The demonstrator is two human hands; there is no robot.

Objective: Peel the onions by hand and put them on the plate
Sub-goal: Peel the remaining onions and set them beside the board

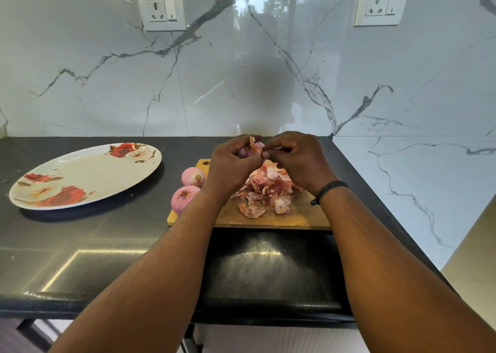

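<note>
While the onion is held up over the cutting board, the left hand cups it with curled fingers, steadying it so the right hand can pinch a flap of dry skin at its near side. Holding it there likely lets scraps drop onto the pile of peels below. Two peeled onions sit at the board's left edge, not yet moved. Further left on the dark worktop, the flowered plate holds no onions.
</note>
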